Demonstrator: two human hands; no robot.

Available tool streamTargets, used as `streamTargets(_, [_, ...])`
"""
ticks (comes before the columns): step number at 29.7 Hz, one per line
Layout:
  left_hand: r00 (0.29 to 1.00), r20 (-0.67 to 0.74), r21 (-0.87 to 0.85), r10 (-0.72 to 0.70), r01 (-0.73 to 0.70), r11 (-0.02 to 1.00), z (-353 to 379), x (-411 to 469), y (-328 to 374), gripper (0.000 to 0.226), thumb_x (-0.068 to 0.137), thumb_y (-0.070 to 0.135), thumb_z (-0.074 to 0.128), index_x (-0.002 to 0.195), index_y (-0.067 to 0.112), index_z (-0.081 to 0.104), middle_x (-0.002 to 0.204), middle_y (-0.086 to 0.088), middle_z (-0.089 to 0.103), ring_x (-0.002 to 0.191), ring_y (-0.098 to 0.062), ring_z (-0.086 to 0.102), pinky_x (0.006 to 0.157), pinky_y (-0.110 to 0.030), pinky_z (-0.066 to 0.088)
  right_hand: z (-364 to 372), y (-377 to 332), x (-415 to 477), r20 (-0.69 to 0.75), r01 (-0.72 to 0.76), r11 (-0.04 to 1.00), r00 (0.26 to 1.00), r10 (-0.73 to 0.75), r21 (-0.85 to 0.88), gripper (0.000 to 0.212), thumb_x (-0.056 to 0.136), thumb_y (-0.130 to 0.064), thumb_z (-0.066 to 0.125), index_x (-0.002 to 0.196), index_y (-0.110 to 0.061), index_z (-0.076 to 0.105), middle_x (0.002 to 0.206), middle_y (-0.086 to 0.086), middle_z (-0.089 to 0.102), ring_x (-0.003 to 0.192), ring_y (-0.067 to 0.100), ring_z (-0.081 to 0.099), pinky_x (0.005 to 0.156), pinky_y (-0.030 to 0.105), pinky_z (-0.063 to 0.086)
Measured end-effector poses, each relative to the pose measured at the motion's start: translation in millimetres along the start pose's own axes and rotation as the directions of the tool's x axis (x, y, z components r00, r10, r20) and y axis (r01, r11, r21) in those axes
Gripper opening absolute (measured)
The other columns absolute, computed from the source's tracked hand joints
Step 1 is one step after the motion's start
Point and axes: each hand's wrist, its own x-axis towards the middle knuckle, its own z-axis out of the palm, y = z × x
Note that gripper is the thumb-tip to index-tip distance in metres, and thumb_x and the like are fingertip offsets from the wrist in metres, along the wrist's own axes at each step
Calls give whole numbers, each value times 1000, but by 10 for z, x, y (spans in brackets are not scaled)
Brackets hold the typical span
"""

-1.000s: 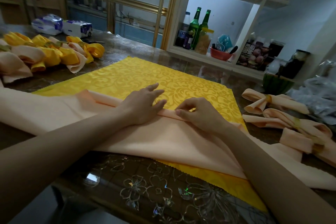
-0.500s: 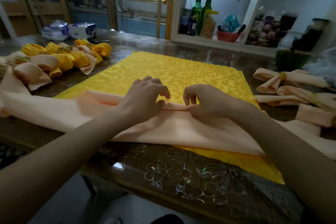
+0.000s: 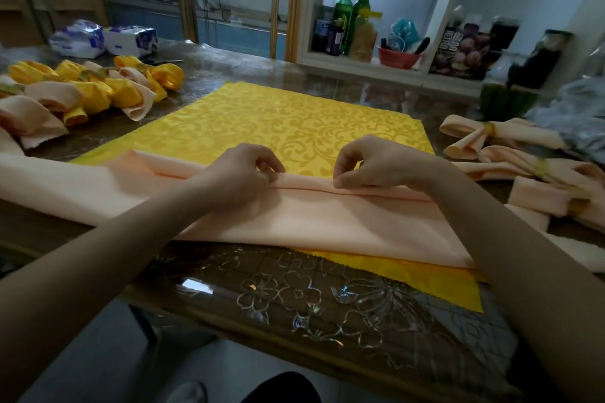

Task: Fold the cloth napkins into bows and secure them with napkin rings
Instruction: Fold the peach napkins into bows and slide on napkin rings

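Head view looks down on a glass-topped counter with a flower pattern under its surface. A peach napkin lies across the near part of it, on top of a yellow patterned napkin that is spread flat. The yellow cloth shows beyond the peach one and as a strip along its near edge. The far edge of the peach napkin is folded over into a narrow band that runs from left to right.

Both hands are on that band, a little apart. The left hand has its fingers curled, with thumb and forefinger pinching the folded edge. The right hand is curled in the same way and pinches the fold between thumb and fingertip. Both forearms reach in from the near corners and lie over the peach cloth.

To the right, finished peach bows lie on the counter, each cinched at the middle by a yellowish napkin ring. At the far left sits a pile of folded yellow and peach bows, and behind it two white and blue tissue packs. On a white shelf beyond the counter stand two green bottles and a red bowl.
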Motion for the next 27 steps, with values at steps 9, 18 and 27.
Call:
streamTargets(9, [998, 54, 58, 43, -46, 997, -89, -13, 17, 17, 90, 18, 60, 104, 21, 70, 98, 3, 60, 78, -4, 49, 64, -18, 35, -94, 87, -48, 74, -45, 996, 996, 39, 79, 13, 85, -16, 67, 97, -20, 70, 80, -9, 60, 73, 2, 52, 63, 13, 39])
streamTargets(18, [984, 7, 396, 178, -166, 903, -84, -210, 219, 17, 83, 13, 59, 92, 27, 57, 87, 11, 46, 81, -10, 42, 57, -24, 35, -79, -49, -91, 168, -10, 1000, 986, 8, 11, 15, 78, -6, 68, 85, -17, 61, 75, -2, 53, 66, 11, 46, 62, 28, 39])
streamTargets(27, [979, 205, 97, 16, -37, 995, -140, -230, 206, 6, 86, 31, 62, 84, 29, 57, 83, 8, 52, 70, -4, 48, 59, -20, 36, -99, -89, -113, 219, -80, 996, 973, 69, 40, 13, 87, -23, 66, 84, -11, 68, 73, -1, 63, 62, 7, 57, 58, 18, 47])
